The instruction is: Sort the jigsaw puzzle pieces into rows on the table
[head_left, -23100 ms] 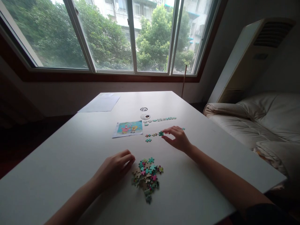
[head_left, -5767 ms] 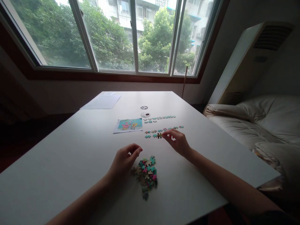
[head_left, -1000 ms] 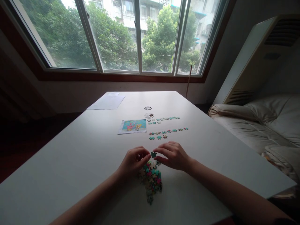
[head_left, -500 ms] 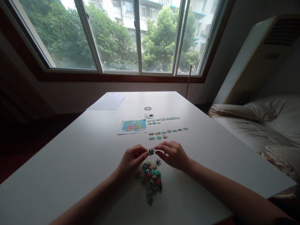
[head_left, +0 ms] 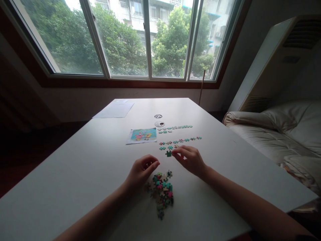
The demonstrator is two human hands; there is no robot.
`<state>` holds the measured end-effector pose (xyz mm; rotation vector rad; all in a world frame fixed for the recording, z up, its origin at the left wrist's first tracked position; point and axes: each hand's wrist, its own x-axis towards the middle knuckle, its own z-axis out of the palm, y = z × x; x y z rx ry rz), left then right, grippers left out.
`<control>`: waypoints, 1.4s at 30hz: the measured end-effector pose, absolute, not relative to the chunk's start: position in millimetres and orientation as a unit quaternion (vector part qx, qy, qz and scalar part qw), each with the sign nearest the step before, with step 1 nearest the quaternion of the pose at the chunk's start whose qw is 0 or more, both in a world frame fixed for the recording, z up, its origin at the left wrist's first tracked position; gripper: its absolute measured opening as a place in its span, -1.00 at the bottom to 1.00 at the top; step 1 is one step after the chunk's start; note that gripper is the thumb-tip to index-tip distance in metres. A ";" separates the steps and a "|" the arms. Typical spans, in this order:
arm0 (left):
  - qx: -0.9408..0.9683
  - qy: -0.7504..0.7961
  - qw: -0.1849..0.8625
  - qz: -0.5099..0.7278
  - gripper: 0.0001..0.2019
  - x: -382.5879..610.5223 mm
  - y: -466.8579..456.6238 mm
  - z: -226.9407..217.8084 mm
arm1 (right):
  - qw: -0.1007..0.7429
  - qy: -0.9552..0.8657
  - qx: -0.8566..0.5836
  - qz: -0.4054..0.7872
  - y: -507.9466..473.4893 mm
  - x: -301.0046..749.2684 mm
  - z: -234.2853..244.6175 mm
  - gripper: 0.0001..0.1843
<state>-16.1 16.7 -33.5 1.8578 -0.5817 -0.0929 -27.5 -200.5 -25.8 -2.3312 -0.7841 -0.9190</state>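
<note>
A dark green jigsaw puzzle piece [head_left: 168, 153] is pinched between the thumb and fingertips of my right hand [head_left: 189, 159], just in front of the laid-out rows. My left hand [head_left: 144, 169] rests beside the pile, its fingers curled and thumb against the index finger, with nothing visible in them. Between my forearms lies a heap of mixed puzzle pieces [head_left: 164, 190] in green, pink and beige. Beyond my hands, puzzle pieces form a nearer group of rows [head_left: 187, 140] and a farther group [head_left: 179, 127]. My right fingers partly cover the end of the nearest row.
A cartoon picture sheet [head_left: 142, 136] lies left of the rows. Two round items [head_left: 159, 124] sit behind it, one beyond the other. White papers [head_left: 114, 109] lie at the far left of the white table [head_left: 75, 167]. A pale sofa [head_left: 283, 130] stands to the right.
The green puzzle piece has passed from my left fingers to my right hand, which has carried it forward and slightly right toward the rows. My left hand has stayed in place.
</note>
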 end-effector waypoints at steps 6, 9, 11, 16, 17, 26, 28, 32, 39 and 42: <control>0.802 -0.231 0.549 -0.034 -0.78 -16.0 17.4 -36.2 | 0.244 -0.268 -0.864 -0.350 -221.7 -19.9 -24.7 -0.84; 0.804 -0.225 0.549 -0.030 -0.77 -16.1 17.2 -35.8 | 0.237 -0.278 -0.863 -0.349 -221.4 -20.0 -26.4 -0.85; 0.806 -0.223 0.547 -0.030 -0.78 -16.3 17.2 -35.0 | 0.235 -0.284 -0.861 -0.350 -219.4 -20.7 -27.3 -0.85; 0.812 -0.219 0.541 -0.026 -0.78 -16.5 17.4 -34.8 | 0.235 -0.287 -0.862 -0.345 -218.9 -20.8 -29.1 -0.84; 0.812 -0.217 0.541 -0.025 -0.78 -16.4 17.5 -35.3 | 0.236 -0.286 -0.863 -0.344 -219.4 -20.6 -29.3 -0.84; 0.812 -0.210 0.544 -0.011 -0.79 -16.5 15.3 -36.2 | 0.270 -0.267 -0.881 -0.282 -212.5 -22.2 -21.0 -0.82; 0.814 -0.206 0.543 -0.009 -0.78 -16.7 14.5 -35.4 | 0.259 -0.262 -0.898 -0.242 -213.9 -12.5 -15.8 -0.84; 0.812 -0.206 0.546 -0.015 -0.78 -16.6 14.9 -35.9 | 0.208 -0.207 -0.938 -0.185 -229.3 30.1 -4.3 -0.90; 0.813 -0.206 0.544 -0.015 -0.78 -13.3 16.6 -41.9 | 0.175 -0.089 -0.976 -0.095 -255.3 104.1 -11.2 -0.85; 0.812 -0.205 0.546 -0.019 -0.78 -13.0 16.8 -41.7 | 0.170 -0.071 -0.980 -0.080 -257.0 117.6 -20.5 -0.85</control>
